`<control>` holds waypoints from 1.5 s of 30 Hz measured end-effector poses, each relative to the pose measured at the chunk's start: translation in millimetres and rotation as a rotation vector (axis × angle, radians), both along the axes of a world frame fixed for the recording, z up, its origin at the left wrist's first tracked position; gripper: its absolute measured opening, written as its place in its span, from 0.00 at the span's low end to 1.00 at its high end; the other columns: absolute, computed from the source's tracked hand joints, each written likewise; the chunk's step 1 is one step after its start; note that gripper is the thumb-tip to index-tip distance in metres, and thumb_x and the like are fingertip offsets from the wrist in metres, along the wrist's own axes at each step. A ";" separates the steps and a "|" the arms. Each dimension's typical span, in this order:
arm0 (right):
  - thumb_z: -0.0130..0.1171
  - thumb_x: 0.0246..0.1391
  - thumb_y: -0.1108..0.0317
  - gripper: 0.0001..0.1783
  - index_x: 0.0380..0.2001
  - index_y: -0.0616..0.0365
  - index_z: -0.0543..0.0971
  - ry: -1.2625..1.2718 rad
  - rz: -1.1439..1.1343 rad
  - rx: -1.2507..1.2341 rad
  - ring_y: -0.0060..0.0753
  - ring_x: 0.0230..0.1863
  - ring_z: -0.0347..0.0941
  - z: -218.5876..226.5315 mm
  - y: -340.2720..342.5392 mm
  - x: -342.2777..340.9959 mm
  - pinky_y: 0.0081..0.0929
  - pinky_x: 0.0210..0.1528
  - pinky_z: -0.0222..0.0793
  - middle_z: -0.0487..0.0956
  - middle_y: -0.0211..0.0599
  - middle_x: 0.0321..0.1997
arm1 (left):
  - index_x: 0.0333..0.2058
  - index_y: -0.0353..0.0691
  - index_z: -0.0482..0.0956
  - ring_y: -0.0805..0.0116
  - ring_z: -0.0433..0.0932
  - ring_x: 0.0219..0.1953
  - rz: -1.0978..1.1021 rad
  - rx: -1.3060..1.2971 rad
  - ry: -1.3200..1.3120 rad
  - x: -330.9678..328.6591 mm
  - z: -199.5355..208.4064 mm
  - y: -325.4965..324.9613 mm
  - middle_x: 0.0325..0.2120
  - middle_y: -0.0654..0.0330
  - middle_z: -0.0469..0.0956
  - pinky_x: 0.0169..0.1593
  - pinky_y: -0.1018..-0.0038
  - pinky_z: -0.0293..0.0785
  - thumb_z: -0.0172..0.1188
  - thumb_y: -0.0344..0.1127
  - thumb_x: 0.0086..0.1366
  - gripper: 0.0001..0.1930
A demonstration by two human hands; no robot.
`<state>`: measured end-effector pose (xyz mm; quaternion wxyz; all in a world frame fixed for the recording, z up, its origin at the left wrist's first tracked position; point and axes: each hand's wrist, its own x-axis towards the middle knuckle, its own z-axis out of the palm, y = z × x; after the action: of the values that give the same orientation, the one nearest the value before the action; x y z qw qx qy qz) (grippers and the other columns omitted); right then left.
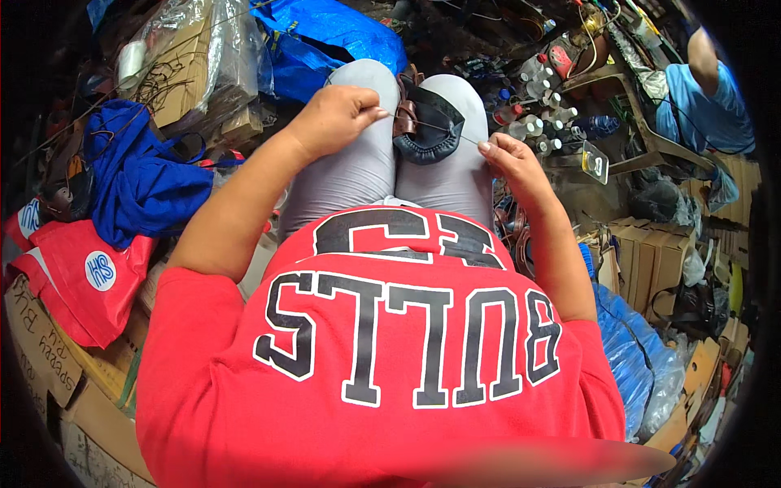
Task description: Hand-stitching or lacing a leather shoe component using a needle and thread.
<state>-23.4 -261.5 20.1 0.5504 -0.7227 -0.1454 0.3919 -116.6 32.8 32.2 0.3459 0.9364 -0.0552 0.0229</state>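
Observation:
A black and brown shoe [429,148], with a padded collar and a brown leather part, is held upright between my knees. A thin dark thread [440,128] runs across its opening from one hand to the other. My left hand [340,122] is closed above my left knee, just left of the shoe, with the thread's one end at its fingertips. On the right, my right hand [514,163] pinches the thread's other end between thumb and finger, beside my right thigh. The shoe's lower part is hidden between my legs.
Blue cloth [142,183] and a red bag [85,281] lie at the left. A blue tarp sack [333,41] stands ahead of my knees. Several small bottles [533,122] crowd the right, near a wooden frame [626,98]. A person in blue [708,106] sits far right.

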 end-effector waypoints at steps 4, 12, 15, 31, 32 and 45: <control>0.55 0.57 0.57 0.13 0.32 0.56 0.77 0.014 -0.063 0.025 0.13 0.25 0.58 -1.2 -13.9 4.8 0.13 0.29 0.55 0.65 0.18 0.22 | 0.30 0.34 0.79 0.73 0.71 0.27 0.144 -0.339 0.139 0.8 -10.1 12.3 0.25 0.61 0.77 0.36 0.76 0.68 0.56 0.36 0.62 0.10; 0.57 0.51 0.76 0.07 0.35 0.61 0.79 -0.331 -0.002 0.032 0.19 0.34 0.67 11.0 3.1 26.5 0.18 0.39 0.64 0.72 0.25 0.34 | 0.42 0.40 0.79 0.66 0.73 0.44 -0.202 -0.427 0.127 43.9 8.0 -40.2 0.37 0.57 0.77 0.47 0.72 0.69 0.59 0.33 0.58 0.12; 0.59 0.48 0.79 0.05 0.31 0.62 0.78 -0.576 0.153 -0.078 0.20 0.37 0.69 21.0 21.8 29.6 0.18 0.40 0.65 0.72 0.28 0.34 | 0.39 0.39 0.80 0.66 0.75 0.40 -0.325 -0.134 0.018 62.2 0.4 -49.7 0.36 0.58 0.77 0.44 0.71 0.70 0.61 0.34 0.57 0.11; 0.62 0.48 0.76 0.04 0.30 0.58 0.78 -0.243 0.086 0.091 0.13 0.31 0.66 -5.6 24.7 14.2 0.14 0.33 0.62 0.74 0.21 0.28 | 0.36 0.35 0.81 0.77 0.74 0.34 -0.333 -0.647 0.520 70.5 -22.0 -46.0 0.29 0.64 0.80 0.43 0.80 0.68 0.64 0.34 0.54 0.11; 0.63 0.46 0.77 0.06 0.30 0.61 0.79 -0.187 0.039 0.092 0.14 0.32 0.70 -8.2 23.8 10.7 0.14 0.35 0.67 0.76 0.26 0.30 | 0.37 0.35 0.81 0.77 0.74 0.35 -0.329 -0.678 0.542 70.3 -23.7 -45.0 0.30 0.64 0.80 0.44 0.80 0.68 0.63 0.33 0.54 0.12; 0.62 0.44 0.76 0.08 0.31 0.55 0.81 -0.761 0.106 -0.107 0.25 0.27 0.71 16.0 22.9 -18.2 0.22 0.30 0.68 0.74 0.32 0.27 | 0.44 0.34 0.78 0.73 0.74 0.43 -0.434 -0.670 0.665 67.9 -19.9 -42.8 0.40 0.59 0.79 0.52 0.79 0.65 0.59 0.30 0.53 0.18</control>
<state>-41.6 -238.6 36.1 0.3976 -0.8357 -0.3555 0.1308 -48.6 -10.0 12.3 0.6225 0.6978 -0.1249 -0.3315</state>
